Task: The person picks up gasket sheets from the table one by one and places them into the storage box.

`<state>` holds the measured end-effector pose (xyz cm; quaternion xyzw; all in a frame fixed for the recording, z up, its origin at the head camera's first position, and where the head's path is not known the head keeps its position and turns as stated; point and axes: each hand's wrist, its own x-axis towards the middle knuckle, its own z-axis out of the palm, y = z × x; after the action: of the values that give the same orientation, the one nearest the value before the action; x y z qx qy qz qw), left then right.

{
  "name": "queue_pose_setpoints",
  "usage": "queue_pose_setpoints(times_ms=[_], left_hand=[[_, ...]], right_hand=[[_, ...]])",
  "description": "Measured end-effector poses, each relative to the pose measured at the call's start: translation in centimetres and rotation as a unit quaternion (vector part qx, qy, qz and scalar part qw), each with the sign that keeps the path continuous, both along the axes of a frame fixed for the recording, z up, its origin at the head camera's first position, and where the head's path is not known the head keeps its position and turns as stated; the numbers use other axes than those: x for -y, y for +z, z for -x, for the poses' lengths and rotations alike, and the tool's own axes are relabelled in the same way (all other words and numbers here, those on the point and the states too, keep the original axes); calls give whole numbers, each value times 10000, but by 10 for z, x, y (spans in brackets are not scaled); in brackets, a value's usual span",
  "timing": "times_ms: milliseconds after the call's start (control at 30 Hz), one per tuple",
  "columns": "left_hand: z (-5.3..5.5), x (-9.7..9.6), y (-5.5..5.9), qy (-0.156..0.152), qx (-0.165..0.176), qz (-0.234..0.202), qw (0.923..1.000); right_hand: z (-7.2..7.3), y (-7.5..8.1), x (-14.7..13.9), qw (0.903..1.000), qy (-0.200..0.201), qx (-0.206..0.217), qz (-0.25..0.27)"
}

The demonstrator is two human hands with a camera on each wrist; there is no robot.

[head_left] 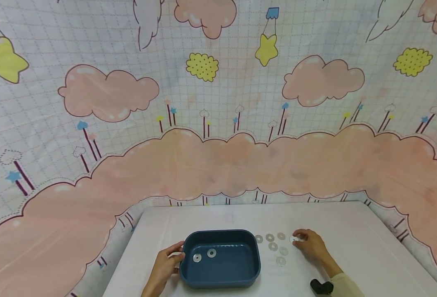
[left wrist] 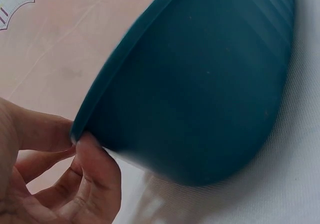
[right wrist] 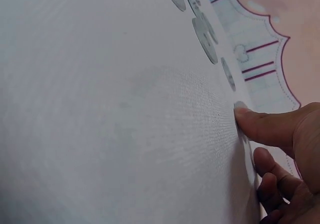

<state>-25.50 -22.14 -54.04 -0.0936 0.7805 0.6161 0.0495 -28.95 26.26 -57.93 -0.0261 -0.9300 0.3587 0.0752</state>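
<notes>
My left hand (head_left: pixel 163 264) pinches the left rim of a dark blue rectangular tub (head_left: pixel 220 283) between thumb and fingers. The left wrist view shows this grip at the rim, with the tub's outer wall (left wrist: pixel 200 84) filling much of it. Two metal washers, one (head_left: pixel 197 258) and another (head_left: pixel 212 253), lie inside on the left. To the tub's right, my right hand (head_left: pixel 312 246) pinches a flat round washer (head_left: pixel 294 239) at the tabletop. In the right wrist view the thumb (right wrist: pixel 267 129) covers part of that washer (right wrist: pixel 240 105); the forefinger is largely hidden.
Several more washers, one of them (head_left: pixel 280 261) nearest the front, lie flat between the tub and my right hand. The white tabletop (head_left: pixel 203 216) backs onto a patterned cloth (head_left: pixel 240 169). A black strap (head_left: pixel 321 286) sits at the right wrist by a pale sleeve (head_left: pixel 344 285).
</notes>
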Motion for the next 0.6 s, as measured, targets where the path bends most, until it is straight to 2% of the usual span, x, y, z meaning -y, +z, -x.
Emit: queue_pose_setpoints(times_ms=[467,600], left_hand=[[-5,-1,0,-17,-26,-56,10000],[-6,0,-1,-28,-55,-64,10000]], right_hand=[[-1,-2,-1,9992,-16,-121,371],[-1,-3,0,9987,-126,-41,502]])
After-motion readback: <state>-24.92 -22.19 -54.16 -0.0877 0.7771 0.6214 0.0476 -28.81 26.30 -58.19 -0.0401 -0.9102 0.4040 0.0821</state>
